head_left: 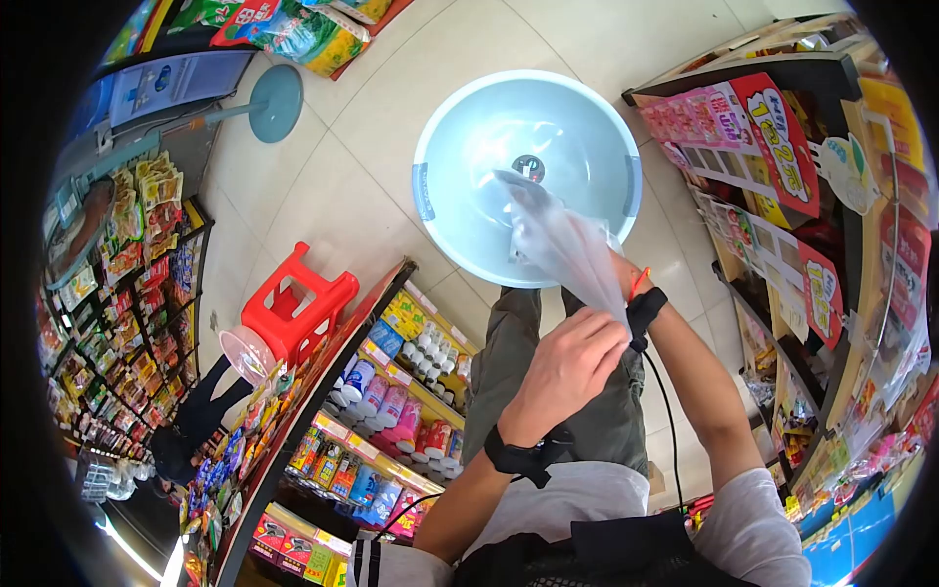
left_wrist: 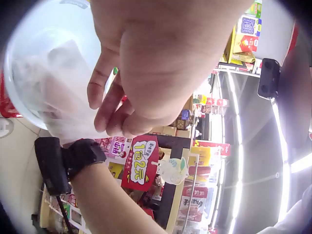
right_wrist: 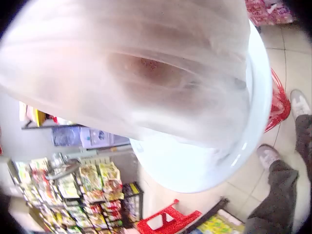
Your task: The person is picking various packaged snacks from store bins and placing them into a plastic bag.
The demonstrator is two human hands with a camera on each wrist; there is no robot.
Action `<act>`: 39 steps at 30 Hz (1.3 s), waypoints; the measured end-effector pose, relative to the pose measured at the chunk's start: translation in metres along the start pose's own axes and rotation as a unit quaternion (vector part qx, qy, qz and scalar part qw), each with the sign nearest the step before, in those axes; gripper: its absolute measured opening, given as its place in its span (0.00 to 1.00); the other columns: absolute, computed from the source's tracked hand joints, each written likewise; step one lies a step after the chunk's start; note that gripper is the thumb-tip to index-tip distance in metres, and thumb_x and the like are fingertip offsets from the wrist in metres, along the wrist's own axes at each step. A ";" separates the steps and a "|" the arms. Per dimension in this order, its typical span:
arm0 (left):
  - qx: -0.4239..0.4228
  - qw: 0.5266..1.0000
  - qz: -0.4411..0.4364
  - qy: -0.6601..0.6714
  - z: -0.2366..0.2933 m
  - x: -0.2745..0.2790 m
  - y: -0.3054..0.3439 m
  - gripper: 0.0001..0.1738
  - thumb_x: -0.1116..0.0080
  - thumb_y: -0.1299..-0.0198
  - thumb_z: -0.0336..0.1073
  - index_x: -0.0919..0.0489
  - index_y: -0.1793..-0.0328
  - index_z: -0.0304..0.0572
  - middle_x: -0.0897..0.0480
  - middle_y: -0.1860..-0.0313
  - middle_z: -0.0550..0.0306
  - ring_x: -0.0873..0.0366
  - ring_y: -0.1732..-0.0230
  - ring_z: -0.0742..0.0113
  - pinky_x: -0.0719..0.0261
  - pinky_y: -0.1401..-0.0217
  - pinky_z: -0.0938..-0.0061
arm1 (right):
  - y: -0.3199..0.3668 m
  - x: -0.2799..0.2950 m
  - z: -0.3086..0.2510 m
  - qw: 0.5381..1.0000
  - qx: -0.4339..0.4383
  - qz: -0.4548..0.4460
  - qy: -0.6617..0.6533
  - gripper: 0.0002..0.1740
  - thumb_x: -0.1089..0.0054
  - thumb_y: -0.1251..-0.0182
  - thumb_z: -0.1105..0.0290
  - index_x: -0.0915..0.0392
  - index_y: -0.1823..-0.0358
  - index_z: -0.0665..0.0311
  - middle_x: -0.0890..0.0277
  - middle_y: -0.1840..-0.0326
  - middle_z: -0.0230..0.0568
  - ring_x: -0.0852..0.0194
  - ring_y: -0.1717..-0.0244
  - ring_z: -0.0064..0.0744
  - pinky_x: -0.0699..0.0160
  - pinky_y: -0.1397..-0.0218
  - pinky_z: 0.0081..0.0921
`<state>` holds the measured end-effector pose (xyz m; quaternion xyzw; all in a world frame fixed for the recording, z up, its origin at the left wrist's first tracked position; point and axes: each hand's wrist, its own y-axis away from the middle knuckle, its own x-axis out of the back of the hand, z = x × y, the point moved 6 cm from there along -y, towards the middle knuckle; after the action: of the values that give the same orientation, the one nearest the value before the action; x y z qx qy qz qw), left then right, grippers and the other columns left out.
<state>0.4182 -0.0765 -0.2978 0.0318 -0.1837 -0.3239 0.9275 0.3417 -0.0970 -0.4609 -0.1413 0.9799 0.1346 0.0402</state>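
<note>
A translucent plastic bag point(head_left: 577, 240) stretches slantwise over the near side of a pale blue basin point(head_left: 460, 127). My left hand point(head_left: 572, 367) has its fingers bent and pinches the bag's narrow end near my right wrist. The left wrist view has the same left hand point(left_wrist: 151, 63) large at the top, beside the whitish film. My right hand point(head_left: 623, 274) shows only a strip of skin by the wrist; the film veils the rest, and I cannot tell how its fingers lie. Through the film in the right wrist view, a blurred brownish shape point(right_wrist: 151, 73) shows.
Shelves with packets and price signs point(head_left: 778, 137) flank the right. A red stool point(head_left: 293, 303) stands at left, near a stocked shelf point(head_left: 391, 391). Hanging snack packets point(head_left: 127, 254) line the far left, where a person in dark clothes point(head_left: 186, 430) appears. Tiled floor point(head_left: 381, 108) surrounds the basin.
</note>
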 end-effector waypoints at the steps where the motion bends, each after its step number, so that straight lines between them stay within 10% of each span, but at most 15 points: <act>1: 0.020 0.999 -0.012 0.029 -0.002 -0.002 0.000 0.05 0.37 0.41 0.24 0.23 0.62 0.35 0.22 0.66 0.50 0.23 0.66 0.50 0.24 0.62 0.62 | -0.004 0.000 0.001 0.998 0.033 0.011 0.048 0.25 0.40 0.29 0.66 0.28 0.32 0.62 0.26 0.39 0.40 0.29 0.38 0.35 0.30 0.34 0.33; 8: 0.141 0.983 -0.025 0.111 -0.051 -0.013 0.010 0.05 0.36 0.40 0.26 0.22 0.62 0.33 0.21 0.68 0.52 0.21 0.69 0.59 0.24 0.64 0.71 | -0.020 0.007 0.086 0.923 0.098 -0.006 0.372 0.24 0.39 0.30 0.63 0.26 0.34 0.58 0.27 0.39 0.44 0.31 0.38 0.44 0.32 0.33 0.39; 11: 0.176 0.974 -0.030 0.140 -0.078 -0.010 0.006 0.05 0.36 0.37 0.28 0.21 0.62 0.33 0.18 0.68 0.57 0.21 0.67 0.69 0.24 0.63 0.74 | -0.026 0.018 0.118 0.929 -0.007 0.003 0.370 0.24 0.40 0.30 0.62 0.24 0.34 0.55 0.27 0.40 0.48 0.32 0.38 0.49 0.35 0.31 0.43; 14: 0.223 0.953 -0.048 0.197 -0.109 -0.013 0.006 0.07 0.36 0.34 0.32 0.20 0.60 0.35 0.18 0.67 0.63 0.21 0.64 0.76 0.24 0.60 0.76 | -0.034 0.011 0.097 0.824 0.106 0.033 0.555 0.21 0.41 0.31 0.62 0.22 0.38 0.54 0.26 0.42 0.50 0.31 0.42 0.53 0.35 0.33 0.45; 20: 0.261 0.950 0.030 0.171 -0.147 0.005 0.009 0.09 0.38 0.30 0.36 0.17 0.51 0.39 0.15 0.58 0.63 0.20 0.55 0.76 0.23 0.55 0.77 | -0.041 0.028 0.131 0.951 0.007 0.061 0.304 0.21 0.40 0.32 0.62 0.22 0.39 0.56 0.26 0.43 0.51 0.30 0.42 0.54 0.34 0.34 0.45; 28: 0.243 0.953 0.159 -0.086 -0.253 0.036 0.000 0.28 0.34 0.36 0.40 0.24 0.30 0.48 0.27 0.30 0.49 0.27 0.32 0.55 0.19 0.41 0.64 | -0.032 0.031 0.160 0.984 -0.051 0.079 0.152 0.21 0.39 0.33 0.63 0.23 0.40 0.60 0.25 0.44 0.53 0.29 0.42 0.55 0.33 0.35 0.45; 31: 0.212 0.955 0.190 -0.082 -0.296 0.035 -0.017 0.36 0.37 0.39 0.40 0.33 0.27 0.29 0.29 0.32 0.34 0.33 0.30 0.39 0.37 0.24 0.57 | -0.025 0.033 0.170 0.987 -0.060 0.086 0.118 0.21 0.39 0.33 0.63 0.23 0.40 0.61 0.25 0.44 0.53 0.29 0.42 0.55 0.32 0.35 0.45; 39: 0.326 0.936 0.041 0.125 -0.333 0.006 -0.017 0.34 0.43 0.29 0.46 0.35 0.25 0.32 0.23 0.36 0.48 0.22 0.43 0.60 0.21 0.45 0.66 | -0.022 0.040 0.207 0.984 -0.085 0.154 0.023 0.22 0.38 0.35 0.64 0.24 0.41 0.64 0.24 0.45 0.54 0.28 0.42 0.56 0.31 0.36 0.45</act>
<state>0.5330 -0.1134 -0.6090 0.3647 -0.1633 -0.2013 0.8943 0.3185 -0.0714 -0.6699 0.0054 0.9757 0.2183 -0.0154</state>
